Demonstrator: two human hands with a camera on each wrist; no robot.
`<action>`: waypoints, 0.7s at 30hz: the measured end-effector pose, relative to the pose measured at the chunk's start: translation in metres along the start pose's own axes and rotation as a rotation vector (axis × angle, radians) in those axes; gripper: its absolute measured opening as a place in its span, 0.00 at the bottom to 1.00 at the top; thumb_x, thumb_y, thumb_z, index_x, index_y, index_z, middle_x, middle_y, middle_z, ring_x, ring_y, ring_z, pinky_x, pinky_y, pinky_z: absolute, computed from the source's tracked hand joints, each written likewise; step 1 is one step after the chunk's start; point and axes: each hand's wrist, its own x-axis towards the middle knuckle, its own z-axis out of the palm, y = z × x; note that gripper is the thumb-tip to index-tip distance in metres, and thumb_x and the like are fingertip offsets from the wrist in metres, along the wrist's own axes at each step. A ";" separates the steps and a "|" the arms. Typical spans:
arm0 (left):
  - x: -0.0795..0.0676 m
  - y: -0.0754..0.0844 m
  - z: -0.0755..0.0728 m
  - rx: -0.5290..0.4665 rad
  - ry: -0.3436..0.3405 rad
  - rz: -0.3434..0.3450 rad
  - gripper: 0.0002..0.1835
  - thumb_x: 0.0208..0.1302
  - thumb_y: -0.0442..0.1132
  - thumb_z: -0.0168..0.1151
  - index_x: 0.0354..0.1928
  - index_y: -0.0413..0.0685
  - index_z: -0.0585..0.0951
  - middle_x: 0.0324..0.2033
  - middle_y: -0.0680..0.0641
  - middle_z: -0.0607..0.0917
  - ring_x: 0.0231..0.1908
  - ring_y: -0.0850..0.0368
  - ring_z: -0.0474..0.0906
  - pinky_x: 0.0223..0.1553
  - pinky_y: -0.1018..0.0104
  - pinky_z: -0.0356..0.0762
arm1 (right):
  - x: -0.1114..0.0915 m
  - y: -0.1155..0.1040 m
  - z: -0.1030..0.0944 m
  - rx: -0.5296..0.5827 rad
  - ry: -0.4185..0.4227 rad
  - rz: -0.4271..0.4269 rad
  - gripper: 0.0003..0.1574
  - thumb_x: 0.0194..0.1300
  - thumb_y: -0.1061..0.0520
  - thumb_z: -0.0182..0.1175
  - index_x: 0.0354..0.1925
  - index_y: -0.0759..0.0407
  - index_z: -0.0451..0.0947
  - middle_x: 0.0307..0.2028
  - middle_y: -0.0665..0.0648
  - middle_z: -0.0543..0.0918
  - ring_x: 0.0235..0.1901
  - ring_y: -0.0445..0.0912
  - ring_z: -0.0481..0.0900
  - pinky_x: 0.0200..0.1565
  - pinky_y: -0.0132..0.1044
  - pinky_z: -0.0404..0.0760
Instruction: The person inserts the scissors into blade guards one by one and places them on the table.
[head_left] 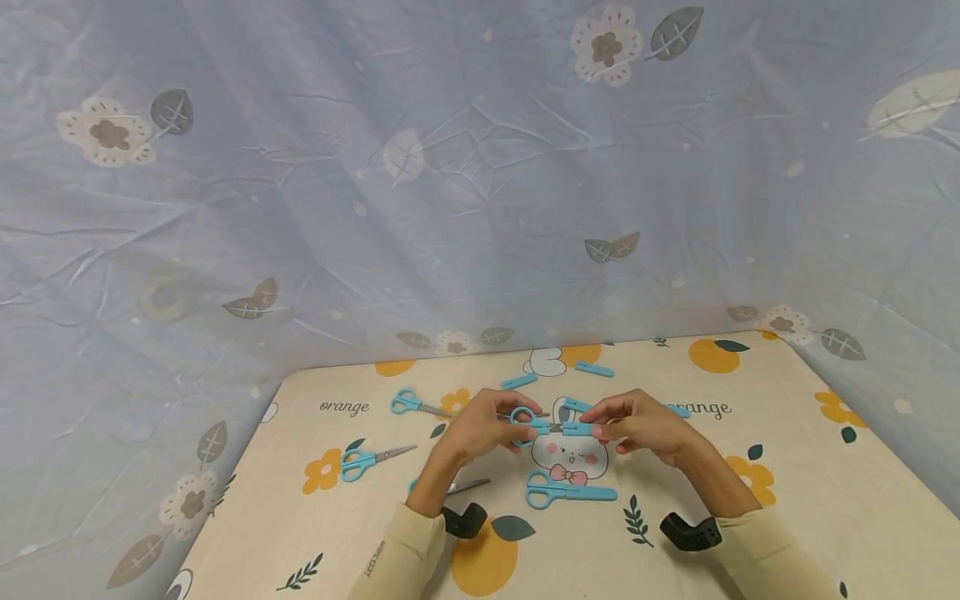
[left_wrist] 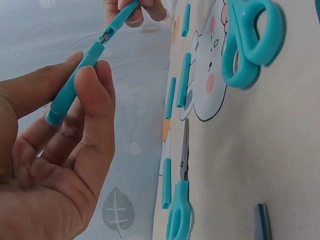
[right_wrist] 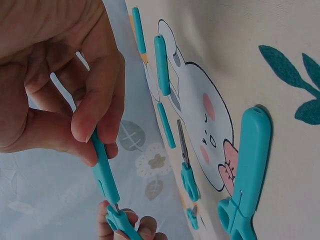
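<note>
My left hand [head_left: 483,427] pinches a pair of blue scissors [head_left: 542,426] by the handles, between thumb and fingers. A blue blade cover [head_left: 576,428] is pinched by its far end in my right hand [head_left: 637,425]. The cover sits over the blade tips, and a short stretch of metal shows between it and the scissor handles in the right wrist view. Both hands are raised above the table. Below them lies another pair of scissors [head_left: 588,493] with its blades inside a cover. One uncovered pair [left_wrist: 179,200] lies behind my left hand.
Two uncovered scissors, one farther back [head_left: 405,402] and one nearer [head_left: 358,465], lie on the left. Another bare blade [head_left: 468,485] shows beside my left forearm. Loose blade covers lie at the back [head_left: 519,382], [head_left: 595,369] and behind my right hand [head_left: 680,411]. A patterned cloth covers the table.
</note>
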 end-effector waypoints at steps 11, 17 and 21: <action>0.000 0.001 0.002 -0.022 0.018 -0.035 0.19 0.67 0.27 0.72 0.59 0.33 0.86 0.37 0.43 0.87 0.30 0.58 0.87 0.38 0.50 0.94 | 0.003 0.001 0.004 -0.057 0.042 -0.022 0.19 0.69 0.63 0.68 0.56 0.70 0.86 0.38 0.53 0.85 0.33 0.47 0.80 0.31 0.35 0.85; 0.001 -0.001 0.003 0.002 0.015 -0.015 0.17 0.66 0.26 0.72 0.57 0.36 0.87 0.36 0.43 0.87 0.29 0.56 0.86 0.37 0.48 0.93 | 0.003 0.003 0.005 -0.058 0.040 -0.030 0.17 0.70 0.63 0.68 0.55 0.70 0.87 0.36 0.53 0.85 0.31 0.45 0.79 0.30 0.35 0.84; 0.001 -0.001 0.005 0.028 0.022 0.008 0.16 0.66 0.26 0.73 0.54 0.41 0.89 0.35 0.48 0.87 0.28 0.56 0.86 0.39 0.41 0.92 | 0.003 0.002 0.008 -0.053 0.042 -0.027 0.17 0.70 0.64 0.67 0.55 0.70 0.86 0.35 0.52 0.84 0.30 0.43 0.78 0.29 0.34 0.83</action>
